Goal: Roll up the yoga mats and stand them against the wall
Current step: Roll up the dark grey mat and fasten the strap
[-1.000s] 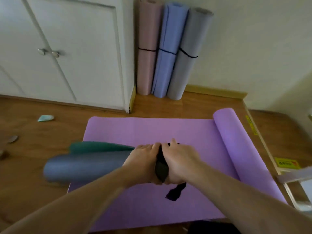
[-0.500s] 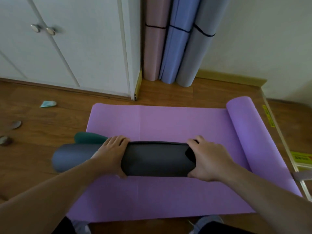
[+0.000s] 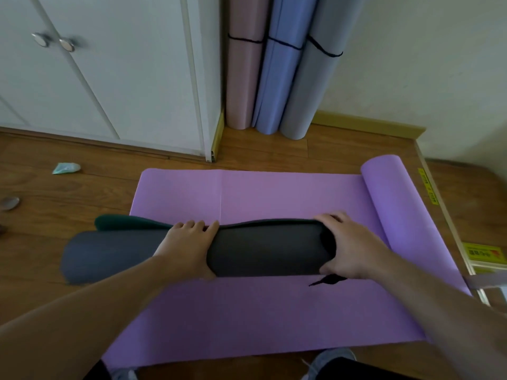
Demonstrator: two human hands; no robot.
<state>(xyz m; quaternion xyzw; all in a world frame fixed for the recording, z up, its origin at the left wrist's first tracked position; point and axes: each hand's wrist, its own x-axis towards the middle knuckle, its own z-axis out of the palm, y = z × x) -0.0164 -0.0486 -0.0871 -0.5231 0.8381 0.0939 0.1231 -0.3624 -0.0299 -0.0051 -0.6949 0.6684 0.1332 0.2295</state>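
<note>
Gripping the dark rolled mat [image 3: 263,246] lying across the purple mat [image 3: 274,193], our left hand [image 3: 186,248] curls over its middle, our right hand [image 3: 348,248] clasps its end. Soft, springy, light, we judge; hold both ends.

both forearms reach forward and converge a little, bare to the elbow. the left hand [image 3: 186,249] lies palm down over the top of the dark rolled mat [image 3: 263,248], its fingers curved over the far side and its thumb low on the near side. the right hand [image 3: 349,246] cups the roll's right end, fingers wrapped over the top, thumb underneath at the near edge.
</note>
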